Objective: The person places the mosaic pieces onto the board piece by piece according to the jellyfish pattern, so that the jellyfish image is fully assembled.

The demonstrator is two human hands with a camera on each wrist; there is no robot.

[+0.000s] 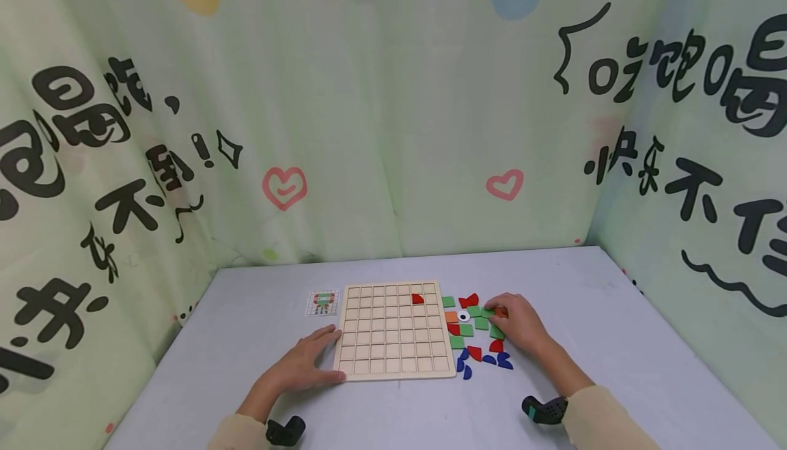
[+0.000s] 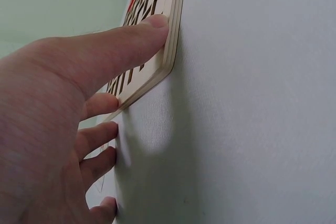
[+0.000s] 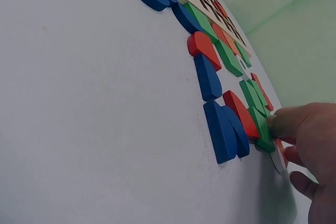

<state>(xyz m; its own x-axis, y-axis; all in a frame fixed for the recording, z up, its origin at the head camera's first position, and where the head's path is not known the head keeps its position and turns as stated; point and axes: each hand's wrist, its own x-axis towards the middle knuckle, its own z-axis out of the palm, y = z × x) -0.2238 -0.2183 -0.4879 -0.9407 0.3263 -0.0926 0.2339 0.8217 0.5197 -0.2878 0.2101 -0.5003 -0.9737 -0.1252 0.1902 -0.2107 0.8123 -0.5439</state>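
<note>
A square wooden grid board lies on the table with one red quarter-round piece in an upper cell. My left hand rests at the board's left side, its fingers spread. The thumb lies against the board's near corner in the left wrist view. On the other side, my right hand reaches down among the loose pieces, its thumb at a green block. A red piece shows under its fingers, partly hidden; I cannot tell whether the fingers pinch it.
Beside the board's right edge lie several green squares, red pieces, blue half-rounds, an orange square and a round eye piece. A picture card lies left of the board. Printed curtains surround the table.
</note>
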